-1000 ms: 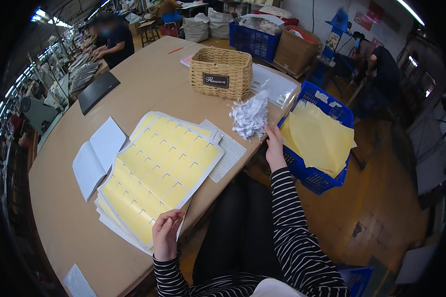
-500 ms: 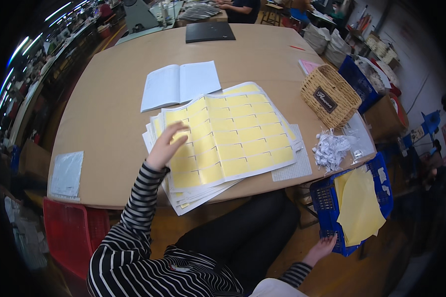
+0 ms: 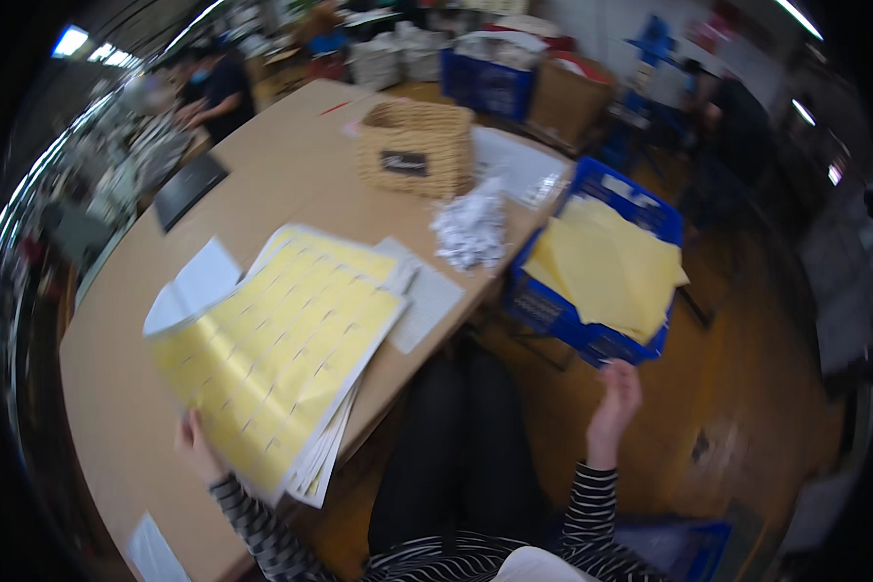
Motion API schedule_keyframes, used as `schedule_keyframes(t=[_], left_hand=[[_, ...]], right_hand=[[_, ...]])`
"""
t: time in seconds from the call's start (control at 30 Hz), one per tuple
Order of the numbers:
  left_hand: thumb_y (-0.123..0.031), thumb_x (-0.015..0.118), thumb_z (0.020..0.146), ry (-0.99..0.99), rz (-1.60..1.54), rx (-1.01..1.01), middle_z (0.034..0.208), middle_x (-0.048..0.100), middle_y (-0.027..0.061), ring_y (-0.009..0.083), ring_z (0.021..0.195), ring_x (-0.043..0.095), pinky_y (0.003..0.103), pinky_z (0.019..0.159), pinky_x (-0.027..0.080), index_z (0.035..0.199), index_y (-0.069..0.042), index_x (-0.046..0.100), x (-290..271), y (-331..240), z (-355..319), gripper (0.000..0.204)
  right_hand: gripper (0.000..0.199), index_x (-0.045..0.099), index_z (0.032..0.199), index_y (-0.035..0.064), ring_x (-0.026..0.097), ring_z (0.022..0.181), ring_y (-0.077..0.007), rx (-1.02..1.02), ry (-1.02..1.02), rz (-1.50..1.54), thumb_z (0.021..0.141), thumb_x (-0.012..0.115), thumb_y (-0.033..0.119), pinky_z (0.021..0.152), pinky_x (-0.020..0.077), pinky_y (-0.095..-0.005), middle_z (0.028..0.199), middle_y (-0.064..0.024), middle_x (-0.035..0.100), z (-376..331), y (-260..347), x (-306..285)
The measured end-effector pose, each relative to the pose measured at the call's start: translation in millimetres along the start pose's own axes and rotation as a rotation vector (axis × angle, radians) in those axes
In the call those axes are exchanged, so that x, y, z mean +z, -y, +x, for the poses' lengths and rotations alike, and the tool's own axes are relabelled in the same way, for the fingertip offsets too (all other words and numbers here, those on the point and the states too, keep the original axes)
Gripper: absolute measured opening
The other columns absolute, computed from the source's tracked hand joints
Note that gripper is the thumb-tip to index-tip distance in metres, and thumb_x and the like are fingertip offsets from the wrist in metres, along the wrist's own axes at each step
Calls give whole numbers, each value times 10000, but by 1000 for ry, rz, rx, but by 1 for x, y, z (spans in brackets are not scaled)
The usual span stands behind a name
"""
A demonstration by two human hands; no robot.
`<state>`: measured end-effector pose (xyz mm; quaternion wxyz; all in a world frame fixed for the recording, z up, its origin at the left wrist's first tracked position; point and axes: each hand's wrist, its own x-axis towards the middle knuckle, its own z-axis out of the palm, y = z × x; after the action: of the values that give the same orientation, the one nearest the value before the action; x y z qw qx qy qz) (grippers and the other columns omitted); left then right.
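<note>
My left hand (image 3: 200,448) grips the left edge of a large yellow printed sheet (image 3: 281,354), ruled into rows of boxes with a white margin. That side of the sheet bows up off the table. More white-edged sheets (image 3: 322,456) lie stacked beneath it. My right hand (image 3: 615,412) is at the near edge of a blue plastic crate (image 3: 538,308), fingers extended upward and apart, holding nothing that I can see. Whether the fingertips touch the crate is unclear. Loose yellow sheets (image 3: 606,267) fill the crate.
Beyond the stack lie an open notebook (image 3: 192,286), partly covered, and a black flat board (image 3: 189,189). A wicker basket (image 3: 415,150), a heap of white paper scraps (image 3: 470,228) and a gridded sheet (image 3: 427,301) are toward the right. A person (image 3: 225,97) works farther back.
My view has turned right. My left hand, earlier open above the sheets, now holds the top sheet's left edge and has raised it. My right hand remains by the crate.
</note>
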<state>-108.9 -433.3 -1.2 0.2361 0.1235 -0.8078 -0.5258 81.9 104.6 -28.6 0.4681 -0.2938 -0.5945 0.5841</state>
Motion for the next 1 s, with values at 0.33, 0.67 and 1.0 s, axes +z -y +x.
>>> schedule_keyframes(t=[0.33,0.67,1.0], left_hand=[[-6,513,946,638,-439,68,789,621,100,109,744,559,239,667,462,1213,87,594,130,-190,-233,294],[-43,498,966,1510,-610,264,1299,577,195,318,1165,589,330,1006,440,1446,-69,431,151,-205,-315,486],[-136,517,987,1381,-688,36,1210,636,204,282,1066,659,309,934,501,1375,-4,491,195,-177,-338,411]], right_hand=[[276,675,1108,-29,647,931,-259,-366,683,-33,833,683,-1,822,515,-314,1063,-138,641,-97,118,91],[139,671,934,-66,624,846,-164,139,115,46,818,594,-61,805,491,-287,946,-101,666,-129,81,-63],[228,620,1116,-84,588,975,-159,302,-27,158,904,544,-46,883,467,-287,1094,-90,598,-119,82,-15]])
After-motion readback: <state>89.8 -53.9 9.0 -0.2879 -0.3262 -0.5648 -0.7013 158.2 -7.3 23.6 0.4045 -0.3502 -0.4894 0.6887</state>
